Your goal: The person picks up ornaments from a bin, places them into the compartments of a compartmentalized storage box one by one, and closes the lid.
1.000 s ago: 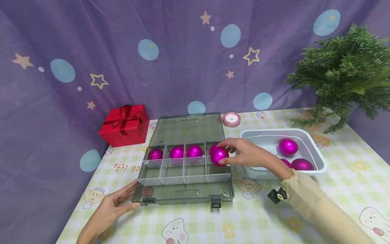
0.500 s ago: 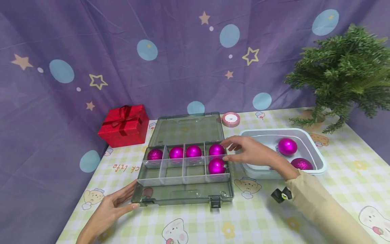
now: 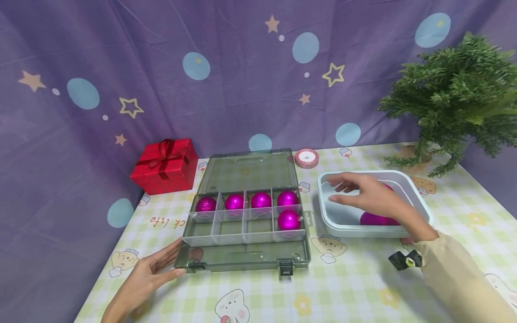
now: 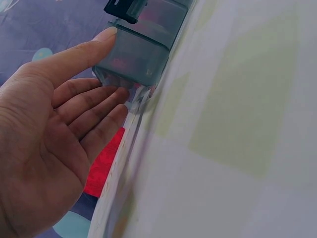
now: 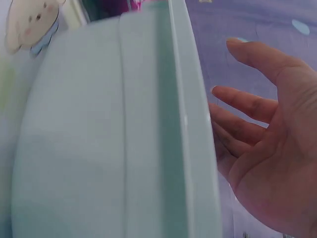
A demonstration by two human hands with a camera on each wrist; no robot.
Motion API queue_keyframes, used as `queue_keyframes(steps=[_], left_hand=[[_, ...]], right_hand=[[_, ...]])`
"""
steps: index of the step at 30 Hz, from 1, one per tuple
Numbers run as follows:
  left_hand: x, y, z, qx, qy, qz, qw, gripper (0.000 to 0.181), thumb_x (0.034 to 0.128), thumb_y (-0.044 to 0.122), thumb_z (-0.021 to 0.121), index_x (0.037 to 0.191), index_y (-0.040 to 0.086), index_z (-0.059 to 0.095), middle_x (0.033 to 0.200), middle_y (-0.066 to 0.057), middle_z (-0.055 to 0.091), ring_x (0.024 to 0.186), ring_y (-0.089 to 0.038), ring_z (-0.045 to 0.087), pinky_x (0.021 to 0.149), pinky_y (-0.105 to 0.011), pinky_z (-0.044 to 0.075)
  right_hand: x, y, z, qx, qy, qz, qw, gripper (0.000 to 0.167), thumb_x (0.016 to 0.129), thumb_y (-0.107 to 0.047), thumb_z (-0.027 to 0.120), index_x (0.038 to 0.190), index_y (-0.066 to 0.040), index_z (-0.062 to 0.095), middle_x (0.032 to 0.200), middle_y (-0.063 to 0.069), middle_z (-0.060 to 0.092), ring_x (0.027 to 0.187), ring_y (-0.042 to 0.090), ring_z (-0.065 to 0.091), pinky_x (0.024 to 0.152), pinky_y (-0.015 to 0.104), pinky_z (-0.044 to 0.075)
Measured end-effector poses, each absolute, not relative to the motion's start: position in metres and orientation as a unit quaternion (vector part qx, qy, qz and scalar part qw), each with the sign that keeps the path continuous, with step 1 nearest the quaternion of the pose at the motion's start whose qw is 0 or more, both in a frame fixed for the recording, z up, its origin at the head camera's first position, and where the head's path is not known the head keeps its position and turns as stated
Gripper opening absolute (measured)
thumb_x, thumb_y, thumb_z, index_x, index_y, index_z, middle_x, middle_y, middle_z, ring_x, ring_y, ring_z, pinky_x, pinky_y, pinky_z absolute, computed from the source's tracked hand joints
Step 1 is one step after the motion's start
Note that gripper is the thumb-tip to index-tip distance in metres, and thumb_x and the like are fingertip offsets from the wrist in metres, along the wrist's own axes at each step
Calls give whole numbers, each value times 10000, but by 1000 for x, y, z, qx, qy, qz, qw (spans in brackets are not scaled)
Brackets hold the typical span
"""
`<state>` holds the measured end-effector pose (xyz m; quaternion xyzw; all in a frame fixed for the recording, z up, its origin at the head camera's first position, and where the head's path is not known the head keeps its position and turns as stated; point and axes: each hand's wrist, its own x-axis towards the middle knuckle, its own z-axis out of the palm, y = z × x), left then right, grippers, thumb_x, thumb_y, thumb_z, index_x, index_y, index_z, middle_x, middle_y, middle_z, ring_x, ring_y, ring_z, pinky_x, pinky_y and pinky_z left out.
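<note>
A translucent grey-green compartment box (image 3: pixel 242 255) lies with its lid (image 3: pixel 247 172) folded back. In its back row sit a glittery magenta Christmas ball (image 3: pixel 206 204) and smooth magenta balls (image 3: pixel 234 202). One more smooth ball (image 3: pixel 288 220) fills the right compartment of the row in front. My left hand (image 3: pixel 147 271) touches the box's front left corner, fingers fairly straight along the side and thumb (image 4: pixel 89 52) at the front. With relaxed fingers and nothing between them, my right hand (image 3: pixel 369 193) hovers over the pale blue tub (image 3: pixel 424 211). Magenta balls (image 3: pixel 371 218) in the tub are partly hidden beneath it.
A red gift box (image 3: pixel 165 167) stands at the back left. Behind the box lies a pink ribbon spool (image 3: pixel 307 158). A small artificial Christmas tree (image 3: pixel 460 98) leans in at the back right, and a purple curtain (image 3: pixel 242 112) hangs behind the checked tablecloth (image 3: pixel 274 296).
My right hand has let go of a magenta ball in the front right compartment, then moved right over the tub. My left hand has stayed at the box corner.
</note>
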<state>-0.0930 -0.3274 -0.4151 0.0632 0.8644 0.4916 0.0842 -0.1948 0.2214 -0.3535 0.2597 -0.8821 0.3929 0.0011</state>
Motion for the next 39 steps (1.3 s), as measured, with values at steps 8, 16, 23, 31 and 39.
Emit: queue_keyframes(steps=[8, 16, 23, 31, 39], left_hand=[[-93, -327, -415, 63, 864, 492, 83, 753, 918, 231, 817, 1549, 24, 461, 1544, -172, 471, 1365, -334, 466, 977, -175, 494], [-93, -327, -415, 63, 863, 494, 86, 760, 919, 235, 816, 1553, 23, 454, 1551, -171, 463, 1369, -341, 465, 976, -172, 492], [-93, -327, -414, 58, 866, 488, 89, 769, 920, 249, 815, 1555, 19, 448, 1556, -168, 456, 1372, -340, 462, 977, -166, 486], [-94, -327, -415, 44, 862, 494, 101, 785, 921, 250, 814, 1565, 19, 430, 1577, -153, 429, 1380, -300, 442, 979, -164, 483], [-94, -327, -415, 44, 860, 498, 100, 779, 929, 238, 806, 1568, 14, 420, 1588, -158, 414, 1394, -346, 422, 977, -159, 480]], right_hand=[[-187, 256, -356, 227, -899, 372, 32, 417, 968, -197, 764, 1331, -13, 672, 1228, 171, 703, 1050, 276, 696, 858, 321, 589], [-182, 283, -362, 197, -903, 381, 25, 440, 968, -194, 767, 1347, 0, 655, 1237, 190, 694, 993, 69, 681, 786, 229, 586], [-179, 299, -363, 158, -918, 362, 10, 492, 969, -239, 771, 1380, -10, 629, 1188, 146, 720, 962, 91, 693, 768, 222, 573], [-181, 307, -363, 133, -940, 313, 33, 454, 954, -304, 786, 1328, -66, 687, 1089, 63, 741, 977, 262, 692, 765, 261, 551], [-182, 313, -366, 128, -939, 318, 19, 485, 974, -304, 762, 1346, -11, 656, 1166, 167, 715, 1048, 358, 675, 773, 243, 546]])
